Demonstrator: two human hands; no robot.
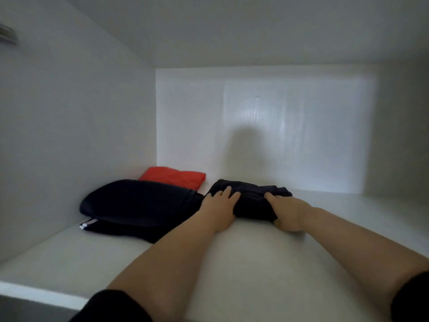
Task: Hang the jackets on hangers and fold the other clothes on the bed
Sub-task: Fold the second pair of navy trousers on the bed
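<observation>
A small folded dark navy garment lies on a white wardrobe shelf, near the back wall. My left hand rests flat on its left side with fingers spread. My right hand holds its right end, thumb on top and fingers curled under the fold. To the left lies a larger folded dark garment with a white-striped edge showing below it. A folded red garment sits behind that one, in the back left corner.
The shelf is boxed in by a white left wall, back wall and a ceiling panel above. The shelf's front edge runs along the lower left. A head shadow falls on the back wall.
</observation>
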